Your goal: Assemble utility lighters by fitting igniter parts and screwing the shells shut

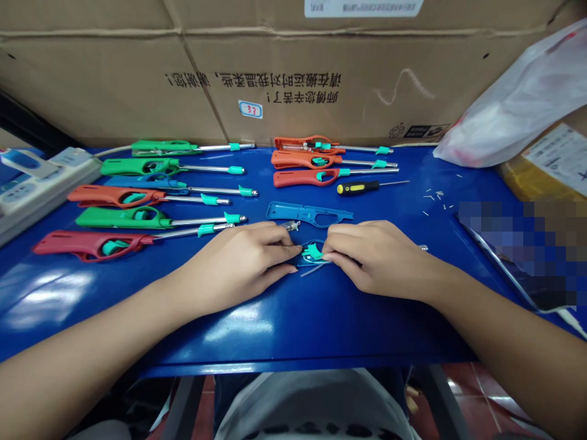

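My left hand (250, 256) and my right hand (367, 253) meet at the middle of the blue table (293, 318). Both pinch a blue lighter half-shell with a teal trigger piece (313, 252) that lies between their fingertips. A thin metal tube sticks out from under my right hand. The matching blue lighter shell half (308, 213) lies just behind my hands, with a small metal part (292, 225) beside it.
Several green, red and blue long-nosed lighters (137, 198) lie in a row at the left. Three orange lighters (321, 162) and a yellow-black screwdriver (362, 186) lie behind. Cardboard boxes (275, 73) wall the back. A plastic bag (518, 104) sits right, a power strip (41, 177) left.
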`<state>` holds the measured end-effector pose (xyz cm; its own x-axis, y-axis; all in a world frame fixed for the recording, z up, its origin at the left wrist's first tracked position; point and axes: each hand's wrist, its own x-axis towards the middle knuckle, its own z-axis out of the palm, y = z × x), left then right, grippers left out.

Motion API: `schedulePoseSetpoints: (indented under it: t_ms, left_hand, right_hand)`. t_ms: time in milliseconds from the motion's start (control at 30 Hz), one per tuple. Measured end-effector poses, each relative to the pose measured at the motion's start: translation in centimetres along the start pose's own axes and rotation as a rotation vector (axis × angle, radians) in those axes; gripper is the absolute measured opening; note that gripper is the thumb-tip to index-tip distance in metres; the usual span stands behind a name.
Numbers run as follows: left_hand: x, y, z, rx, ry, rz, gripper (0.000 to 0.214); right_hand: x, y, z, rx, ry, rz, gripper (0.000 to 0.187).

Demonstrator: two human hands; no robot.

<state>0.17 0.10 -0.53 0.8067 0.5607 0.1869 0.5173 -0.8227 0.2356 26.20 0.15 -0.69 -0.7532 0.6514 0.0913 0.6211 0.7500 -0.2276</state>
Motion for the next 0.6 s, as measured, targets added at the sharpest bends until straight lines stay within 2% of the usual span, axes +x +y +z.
schedulePoseSetpoints:
  t_ms: [300,600]
  left_hand:
    - [0.01,0.45,-0.10,-0.048,0.002,-0.066,0.026]
    - [0.15,0.22,-0.06,-0.087,0.005,-0.074,0.026]
  right_hand:
    - [-0.30,0.15,-0.33,0.003,0.011,-0.074,0.023]
    - [-0.17,-0.12,-0.16,0.004,0.000,-0.045,0.025]
